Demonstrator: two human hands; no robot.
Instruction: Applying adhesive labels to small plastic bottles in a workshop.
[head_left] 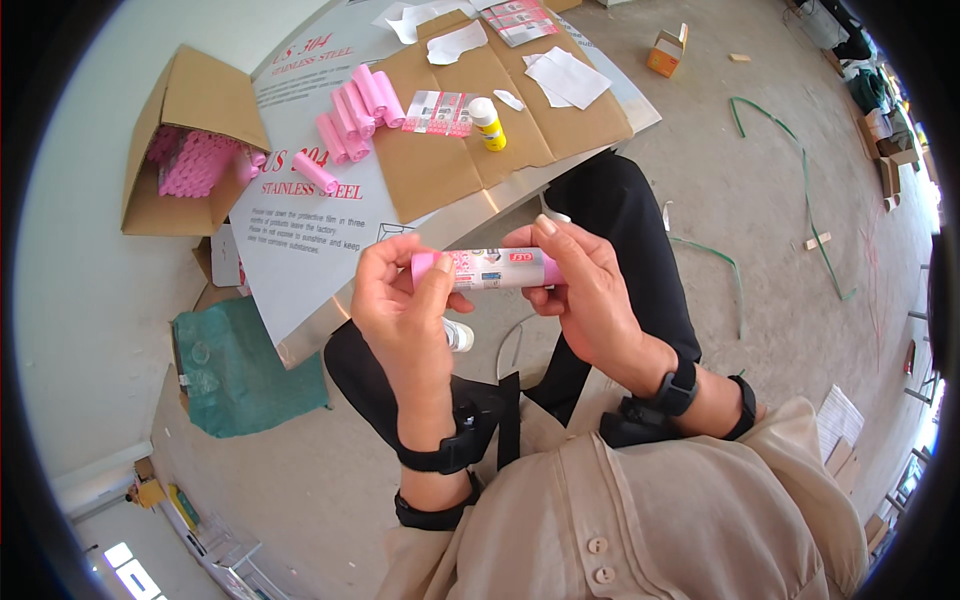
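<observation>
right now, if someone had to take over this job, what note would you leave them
Left hand: fingers grip the left end of the pink roll, thumb on top.
Right hand: holds the roll's right end, fingers wrapped over the label.
Things: more pink rolls lie on the metal sheet; others fill the cardboard box. Label strips and a yellow glue bottle sit on the brown cardboard.
Done: a label is on the held roll.
Left: the rolls on the sheet look bare; those in the box I cannot tell.

Glue bottle (487,123), cardboard box (180,130), green cloth (245,370)
</observation>
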